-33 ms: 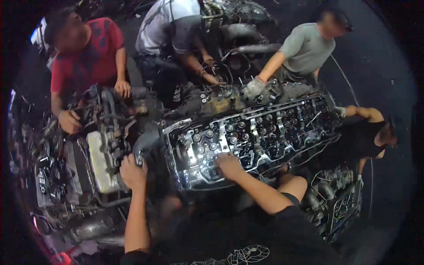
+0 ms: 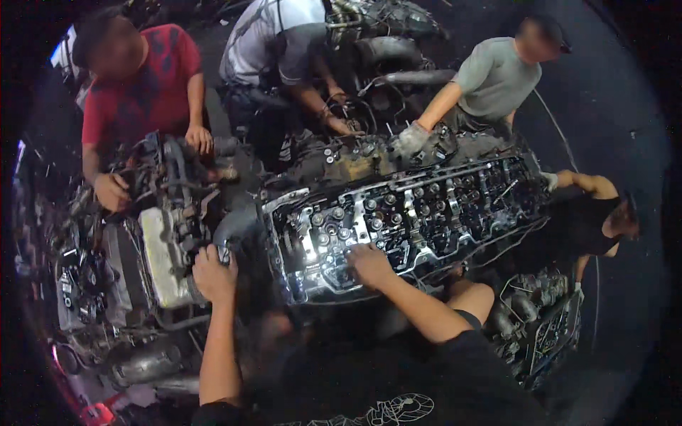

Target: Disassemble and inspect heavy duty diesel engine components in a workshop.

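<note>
My left hand [image 2: 214,273] is at the right side of an engine with a pale cover [image 2: 162,252]. Its fingers curl around a small dark, shiny part that I cannot make out. My right hand [image 2: 369,265] rests at the near edge of a large open cylinder head [image 2: 329,278], left of its middle. Those fingers are bent and held close together, and what is under them is hidden. Bolts, springs and bright metal bridges [image 2: 361,220] show along the oily cylinder head.
A person in red [image 2: 145,92] handles the left engine. Across from me, one in grey and white [image 2: 259,42] bends over parts. A gloved hand [image 2: 412,138] touches the engine's far side, another glove [image 2: 550,181] its right end. More engine parts [image 2: 522,305] lie lower right.
</note>
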Available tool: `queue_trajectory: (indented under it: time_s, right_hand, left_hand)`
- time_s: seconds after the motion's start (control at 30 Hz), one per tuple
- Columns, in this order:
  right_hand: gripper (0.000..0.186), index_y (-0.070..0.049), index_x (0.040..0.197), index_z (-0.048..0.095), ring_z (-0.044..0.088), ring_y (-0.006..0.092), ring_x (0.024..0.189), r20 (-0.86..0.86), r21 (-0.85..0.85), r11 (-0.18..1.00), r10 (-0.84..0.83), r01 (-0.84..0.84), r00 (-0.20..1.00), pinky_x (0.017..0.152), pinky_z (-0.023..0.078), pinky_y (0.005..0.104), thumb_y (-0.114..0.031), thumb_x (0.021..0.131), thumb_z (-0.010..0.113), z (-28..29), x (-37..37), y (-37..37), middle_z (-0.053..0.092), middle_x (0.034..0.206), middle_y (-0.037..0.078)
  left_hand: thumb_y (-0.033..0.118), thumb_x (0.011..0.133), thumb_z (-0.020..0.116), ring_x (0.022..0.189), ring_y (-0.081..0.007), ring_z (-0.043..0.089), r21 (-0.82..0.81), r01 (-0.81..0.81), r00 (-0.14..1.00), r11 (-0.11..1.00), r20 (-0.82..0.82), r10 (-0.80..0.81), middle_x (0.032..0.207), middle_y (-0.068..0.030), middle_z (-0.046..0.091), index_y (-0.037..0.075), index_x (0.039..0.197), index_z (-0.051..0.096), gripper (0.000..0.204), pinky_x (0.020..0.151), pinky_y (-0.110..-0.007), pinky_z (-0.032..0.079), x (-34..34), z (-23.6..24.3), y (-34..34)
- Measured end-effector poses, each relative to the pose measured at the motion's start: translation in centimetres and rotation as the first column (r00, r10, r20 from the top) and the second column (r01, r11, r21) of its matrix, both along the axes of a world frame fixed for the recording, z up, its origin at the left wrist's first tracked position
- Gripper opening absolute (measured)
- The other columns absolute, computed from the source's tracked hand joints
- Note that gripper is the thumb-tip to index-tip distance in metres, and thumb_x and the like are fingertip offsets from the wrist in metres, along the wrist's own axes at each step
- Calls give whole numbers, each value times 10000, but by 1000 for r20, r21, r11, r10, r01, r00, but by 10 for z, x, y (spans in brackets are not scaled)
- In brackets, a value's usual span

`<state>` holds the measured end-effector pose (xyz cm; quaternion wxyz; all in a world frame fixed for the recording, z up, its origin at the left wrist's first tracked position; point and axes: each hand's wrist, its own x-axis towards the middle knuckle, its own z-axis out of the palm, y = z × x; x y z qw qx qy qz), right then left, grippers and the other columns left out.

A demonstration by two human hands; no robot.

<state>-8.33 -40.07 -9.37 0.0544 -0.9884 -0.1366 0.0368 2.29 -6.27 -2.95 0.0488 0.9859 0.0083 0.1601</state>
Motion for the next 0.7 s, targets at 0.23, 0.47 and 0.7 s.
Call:
queue_trajectory:
  time_s: [0.23, 0.47, 0.7]
  right_hand:
    - [209, -56, 922, 602, 523, 222, 996, 48, -110, 984, 148, -142, 988, 866, 380, 371, -174, 754, 562, -4, 3, 5, 580, 947, 72]
    - [234, -59, 924, 616, 526, 237, 1003, -132, -185, 980, 45, -69, 990, 895, 387, 388, -205, 746, 576, -14, 8, 9, 615, 938, 87]
    - [209, -57, 961, 605, 521, 233, 993, -40, -73, 995, 58, -61, 997, 873, 386, 364, -135, 788, 519, 7, 3, 7, 618, 942, 78]
  left_hand:
    - [307, 700, 693, 931, -304, 544, 17, 20, 997, 1000, 77, -22, 1053, -146, 564, 64, 1005, 545, 417, 759, -401, 441, -9, -15, 13]
    - [326, 734, 672, 1016, -312, 530, 53, 15, 995, 998, 102, -21, 1116, -149, 564, 73, 1079, 548, 445, 837, -404, 429, -6, -27, 19]
    - [306, 741, 674, 1030, -316, 524, 22, 16, 1000, 1000, 26, -17, 1160, -155, 549, 55, 1109, 541, 465, 865, -407, 422, -4, -23, 15]
